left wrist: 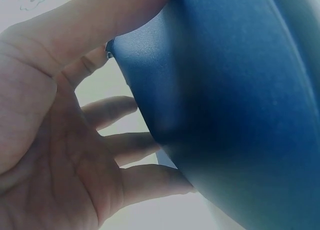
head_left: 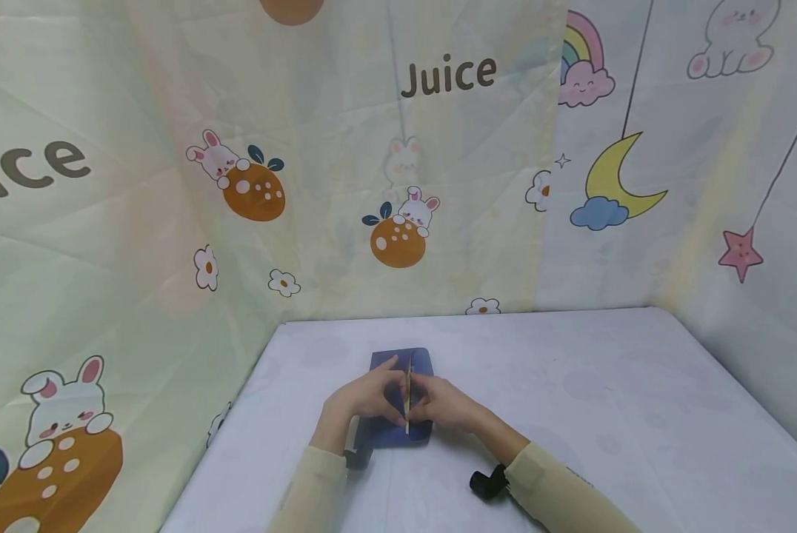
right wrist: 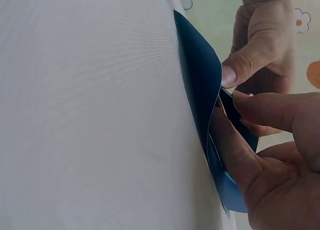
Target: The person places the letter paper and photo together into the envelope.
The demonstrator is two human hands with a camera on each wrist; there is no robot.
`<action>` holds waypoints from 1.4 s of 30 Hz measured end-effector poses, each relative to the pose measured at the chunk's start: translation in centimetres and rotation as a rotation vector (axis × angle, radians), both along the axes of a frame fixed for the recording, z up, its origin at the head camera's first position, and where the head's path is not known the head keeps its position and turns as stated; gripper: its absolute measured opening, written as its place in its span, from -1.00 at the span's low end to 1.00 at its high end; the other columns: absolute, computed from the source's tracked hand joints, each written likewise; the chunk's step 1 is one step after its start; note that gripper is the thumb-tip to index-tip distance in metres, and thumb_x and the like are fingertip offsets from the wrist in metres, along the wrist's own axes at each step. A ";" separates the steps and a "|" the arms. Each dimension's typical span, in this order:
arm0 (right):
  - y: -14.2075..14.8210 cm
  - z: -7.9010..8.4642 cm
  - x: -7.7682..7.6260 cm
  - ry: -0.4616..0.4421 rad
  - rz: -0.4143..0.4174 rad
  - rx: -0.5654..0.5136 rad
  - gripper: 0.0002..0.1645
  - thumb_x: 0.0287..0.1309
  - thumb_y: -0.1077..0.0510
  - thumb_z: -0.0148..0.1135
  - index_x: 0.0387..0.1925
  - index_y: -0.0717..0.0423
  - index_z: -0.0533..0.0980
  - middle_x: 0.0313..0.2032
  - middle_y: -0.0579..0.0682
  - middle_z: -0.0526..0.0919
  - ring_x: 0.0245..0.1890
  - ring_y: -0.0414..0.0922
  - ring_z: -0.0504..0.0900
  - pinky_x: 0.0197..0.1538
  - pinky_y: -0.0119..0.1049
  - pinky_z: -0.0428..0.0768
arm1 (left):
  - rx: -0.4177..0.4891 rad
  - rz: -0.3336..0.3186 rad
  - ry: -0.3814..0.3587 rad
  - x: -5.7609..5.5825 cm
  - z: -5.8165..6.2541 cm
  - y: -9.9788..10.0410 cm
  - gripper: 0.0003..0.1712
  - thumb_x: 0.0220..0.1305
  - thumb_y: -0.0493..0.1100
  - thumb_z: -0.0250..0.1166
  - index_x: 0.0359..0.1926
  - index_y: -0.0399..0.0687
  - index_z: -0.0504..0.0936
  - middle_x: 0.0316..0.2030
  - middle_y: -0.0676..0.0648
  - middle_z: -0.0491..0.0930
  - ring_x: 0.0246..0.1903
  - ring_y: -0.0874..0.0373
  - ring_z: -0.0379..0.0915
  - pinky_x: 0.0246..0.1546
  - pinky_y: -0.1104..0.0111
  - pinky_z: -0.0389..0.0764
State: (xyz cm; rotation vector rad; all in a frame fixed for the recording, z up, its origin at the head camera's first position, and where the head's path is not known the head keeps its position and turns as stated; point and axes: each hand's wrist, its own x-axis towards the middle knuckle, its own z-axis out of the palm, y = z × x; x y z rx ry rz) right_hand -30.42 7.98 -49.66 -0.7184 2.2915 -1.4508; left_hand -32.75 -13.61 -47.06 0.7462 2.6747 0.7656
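A dark blue folder-like cover point(head_left: 398, 438) with rounded right corners lies on the table, partly hidden by both hands. A thin pale edge point(head_left: 408, 426) stands up along its middle. My left hand point(head_left: 370, 392) pinches the raised part from the left; in the left wrist view its thumb lies on the smooth blue face point(left wrist: 235, 90), with the other fingers along the edge. From the right, my right hand point(head_left: 447, 403) grips the same raised part. The right wrist view shows one of its fingers point(right wrist: 235, 145) tucked between the bent blue layers.
Under everything is a white-covered table point(head_left: 572, 400). Printed cloth walls point(head_left: 332, 148) with rabbits and oranges stand behind and at the left, and a paler printed cloth point(head_left: 738, 170) at the right. A black strap piece point(head_left: 488, 485) sits by the right wrist.
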 end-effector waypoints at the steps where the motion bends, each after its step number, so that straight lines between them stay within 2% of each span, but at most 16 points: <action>1: 0.0 0.0 0.0 0.003 0.002 0.000 -0.09 0.21 0.28 0.43 0.53 0.20 0.24 -0.26 0.04 0.82 -0.27 -0.15 0.80 -0.23 -0.30 0.68 | 0.000 -0.001 0.001 0.0 0.0 0.0 -0.48 -0.21 -0.03 0.74 -0.24 0.24 0.60 0.65 -0.25 0.00 0.60 -0.32 -0.03 0.54 -0.20 0.15; 7: 0.2 0.0 -0.2 0.025 0.000 0.011 -0.14 0.18 0.28 0.45 0.47 0.21 0.32 -0.32 0.04 0.81 -0.34 -0.15 0.79 -0.30 -0.32 0.67 | -0.011 -0.006 0.007 -0.1 -0.1 -0.1 -0.48 -0.20 -0.03 0.74 -0.24 0.26 0.60 0.64 -0.26 0.04 0.60 -0.31 -0.01 0.55 -0.19 0.16; 15: 0.8 0.1 -0.6 0.023 -0.001 0.026 -0.16 0.19 0.23 0.46 0.46 0.19 0.35 -0.15 0.10 0.79 -0.37 -0.17 0.73 -0.24 -0.31 0.70 | -0.039 -0.016 0.006 -0.3 -0.4 0.0 -0.49 -0.18 0.01 0.73 -0.22 0.30 0.61 0.62 -0.28 0.09 0.59 -0.29 0.04 0.54 -0.19 0.17; 20: 1.5 0.3 -1.0 0.051 -0.017 0.038 -0.27 0.21 0.22 0.44 0.39 0.17 0.42 0.06 0.16 0.72 -0.32 -0.17 0.69 -0.22 -0.28 0.69 | -0.052 -0.020 0.007 -0.2 -0.3 0.1 -0.49 -0.18 0.02 0.73 -0.22 0.32 0.62 0.61 -0.29 0.11 0.58 -0.30 0.06 0.54 -0.20 0.18; 23: 1.9 0.4 -1.2 0.037 -0.043 0.023 -0.24 0.24 0.20 0.41 0.43 0.24 0.37 0.24 0.30 0.62 -0.27 -0.14 0.75 -0.19 -0.24 0.74 | -0.056 -0.020 0.011 -0.2 -0.3 0.2 -0.48 -0.19 0.02 0.73 -0.23 0.34 0.61 0.60 -0.28 0.12 0.58 -0.30 0.06 0.54 -0.19 0.18; 26: 2.2 0.5 -1.3 -0.011 -0.056 -0.018 -0.09 0.27 0.19 0.39 0.53 0.33 0.20 0.41 0.41 0.42 -0.19 -0.03 0.81 -0.10 -0.15 0.79 | -0.065 -0.014 0.010 -0.2 -0.3 0.3 -0.49 -0.19 0.03 0.73 -0.23 0.37 0.61 0.60 -0.27 0.13 0.59 -0.29 0.06 0.54 -0.20 0.17; 29: 2.4 0.5 -1.5 -0.051 -0.064 -0.061 -0.03 0.28 0.20 0.39 0.55 0.40 0.11 0.46 0.48 0.30 -0.12 0.07 0.82 -0.06 -0.07 0.80 | -0.083 -0.004 0.005 -0.3 -0.5 0.4 -0.50 -0.17 0.04 0.73 -0.22 0.38 0.62 0.61 -0.26 0.13 0.59 -0.32 0.03 0.54 -0.22 0.15; 32: 2.6 0.6 -1.5 -0.070 -0.078 -0.079 -0.02 0.27 0.18 0.41 0.54 0.41 0.11 0.44 0.48 0.33 -0.12 0.11 0.82 -0.07 -0.05 0.80 | -0.099 0.002 0.002 -0.2 -0.5 0.5 -0.50 -0.15 0.05 0.72 -0.17 0.38 0.65 0.61 -0.25 0.13 0.59 -0.37 -0.01 0.54 -0.25 0.12; 33: 2.6 0.7 -1.5 -0.071 -0.087 -0.075 -0.01 0.27 0.16 0.41 0.54 0.40 0.12 0.39 0.47 0.42 -0.14 0.10 0.82 -0.09 -0.06 0.80 | -0.101 0.002 0.000 -0.2 -0.5 0.6 -0.49 -0.15 0.05 0.72 -0.15 0.36 0.66 0.61 -0.25 0.13 0.59 -0.38 -0.02 0.54 -0.26 0.11; 36: 2.8 0.8 -1.5 -0.068 -0.106 -0.043 0.00 0.27 0.08 0.43 0.55 0.34 0.14 0.13 0.35 0.69 -0.16 0.05 0.81 -0.10 -0.09 0.79 | -0.107 -0.008 0.012 -0.1 -0.5 0.6 -0.50 -0.11 0.04 0.70 -0.10 0.34 0.70 0.60 -0.27 0.15 0.57 -0.42 0.00 0.53 -0.27 0.12; 38: 2.9 0.9 -1.6 -0.066 -0.119 -0.022 0.00 0.28 0.04 0.43 0.56 0.29 0.15 -0.06 0.21 0.79 -0.17 0.02 0.81 -0.10 -0.11 0.78 | -0.112 -0.015 0.024 -0.1 -0.5 0.6 -0.52 -0.06 0.04 0.67 -0.06 0.34 0.71 0.59 -0.27 0.17 0.56 -0.44 0.03 0.53 -0.26 0.13; 39: 3.0 1.0 -1.6 -0.060 -0.122 -0.012 0.00 0.28 0.02 0.42 0.56 0.29 0.16 -0.15 0.15 0.81 -0.17 0.01 0.81 -0.11 -0.11 0.78 | -0.116 -0.016 0.029 -0.1 -0.6 0.7 -0.54 -0.02 0.04 0.65 -0.05 0.34 0.72 0.59 -0.27 0.18 0.55 -0.45 0.04 0.52 -0.26 0.14; 42: 3.2 1.1 -1.5 -0.058 -0.136 0.008 0.00 0.29 -0.02 0.41 0.57 0.24 0.16 -0.19 0.07 0.82 -0.17 0.01 0.80 -0.09 -0.12 0.76 | -0.126 -0.013 0.050 -0.2 -0.9 0.9 -0.56 0.09 0.03 0.58 0.03 0.33 0.73 0.56 -0.26 0.24 0.54 -0.46 0.07 0.52 -0.27 0.16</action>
